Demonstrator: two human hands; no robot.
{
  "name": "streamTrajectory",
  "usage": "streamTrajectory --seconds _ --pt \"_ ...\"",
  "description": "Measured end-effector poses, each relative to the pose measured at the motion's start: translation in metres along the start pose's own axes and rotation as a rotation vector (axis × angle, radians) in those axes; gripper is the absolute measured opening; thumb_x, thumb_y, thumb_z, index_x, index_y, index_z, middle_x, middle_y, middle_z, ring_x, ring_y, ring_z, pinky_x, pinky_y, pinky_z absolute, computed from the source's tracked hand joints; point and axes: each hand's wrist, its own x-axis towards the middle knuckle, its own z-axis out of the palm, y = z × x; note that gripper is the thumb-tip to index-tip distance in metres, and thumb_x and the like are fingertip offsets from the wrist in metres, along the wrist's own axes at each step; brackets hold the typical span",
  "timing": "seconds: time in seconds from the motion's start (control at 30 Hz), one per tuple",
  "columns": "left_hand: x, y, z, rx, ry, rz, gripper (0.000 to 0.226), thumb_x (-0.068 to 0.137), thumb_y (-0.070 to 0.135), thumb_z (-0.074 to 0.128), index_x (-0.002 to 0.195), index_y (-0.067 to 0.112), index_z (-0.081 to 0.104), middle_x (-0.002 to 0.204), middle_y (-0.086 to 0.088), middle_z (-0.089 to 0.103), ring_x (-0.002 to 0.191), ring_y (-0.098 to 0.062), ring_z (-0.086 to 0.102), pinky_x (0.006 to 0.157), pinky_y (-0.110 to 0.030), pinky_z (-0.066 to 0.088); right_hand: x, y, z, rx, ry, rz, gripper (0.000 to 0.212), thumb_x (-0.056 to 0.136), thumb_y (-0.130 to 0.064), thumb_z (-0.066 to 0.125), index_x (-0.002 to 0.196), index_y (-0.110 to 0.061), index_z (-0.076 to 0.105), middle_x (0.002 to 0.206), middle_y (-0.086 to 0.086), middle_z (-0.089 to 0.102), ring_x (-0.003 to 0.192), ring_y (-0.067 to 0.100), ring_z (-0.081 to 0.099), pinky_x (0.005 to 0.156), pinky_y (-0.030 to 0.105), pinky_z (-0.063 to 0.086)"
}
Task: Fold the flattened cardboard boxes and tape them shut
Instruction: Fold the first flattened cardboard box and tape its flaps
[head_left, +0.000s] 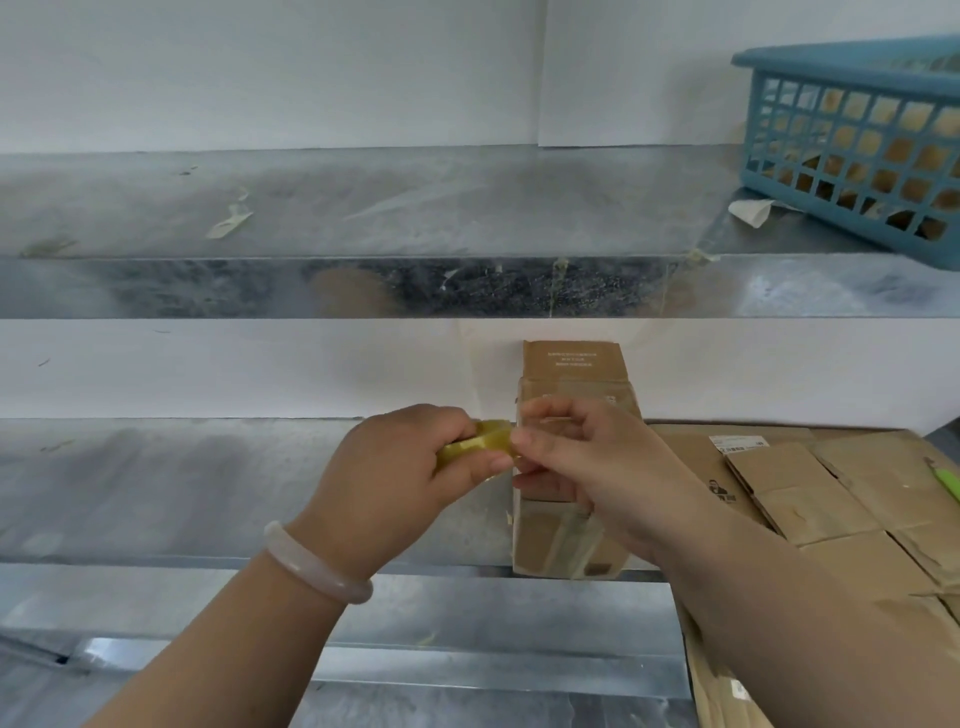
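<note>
Left hand (395, 467) was wrapped round a yellowish tape roll (475, 441), its end pinched by right hand (582, 457). One brown cardboard box (569, 366) was folded and partly taped; a flattened stack (831, 499) was left.

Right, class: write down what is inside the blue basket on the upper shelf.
Through the lattice wall of the blue basket, tan, cardboard-coloured shapes show. The bars and rim cover their outlines, so what they are and how many cannot be told.

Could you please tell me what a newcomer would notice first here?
At centre, the left hand and right hand together pinch a yellowish tape roll in front of an upright cardboard box. Flattened boxes lie stacked at right, and a blue basket sits on the upper shelf, top right.
</note>
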Motion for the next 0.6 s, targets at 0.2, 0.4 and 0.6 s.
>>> streamTrajectory --seconds 0.2,0.4,0.6 --pt "-0.003 -0.005 -0.002 -0.329 -0.102 -0.066 0.025 0.081 0.063 0.047 0.081 0.042 0.059 0.076 0.013 0.062 0.071 -0.01 0.061 0.058 -0.022 0.047 0.003 -0.001 0.001 -0.343 0.126 -0.146 0.01 0.085 -0.022 0.076 0.091 -0.029 0.073 0.085 -0.006 0.074 0.077 0.013 0.073 0.08 0.035 0.061" --pt "-0.011 -0.019 -0.008 -0.461 -0.171 -0.058 0.016 0.078 0.049 0.064 0.092 0.042 0.068 0.08 0.015 0.07 0.078 -0.008 0.068 0.069 -0.016 0.049 0.004 -0.005 -0.013 -0.754 0.154 -0.153 0.005 0.083 -0.038 0.073 0.079 -0.039 0.071 0.072 -0.032 0.066 0.072 -0.011 0.061 0.063 0.016 0.045" --pt "-0.009 -0.026 -0.004 -0.198 -0.058 -0.24 0.018 0.077 0.057 0.068 0.076 0.039 0.067 0.068 0.022 0.064 0.065 -0.003 0.062 0.06 -0.028 0.05 -0.008 -0.011 -0.022 -0.572 0.1 -0.165 0.007 0.088 -0.029 0.072 0.081 -0.029 0.069 0.071 -0.018 0.073 0.064 -0.001 0.07 0.056 0.006 0.048"
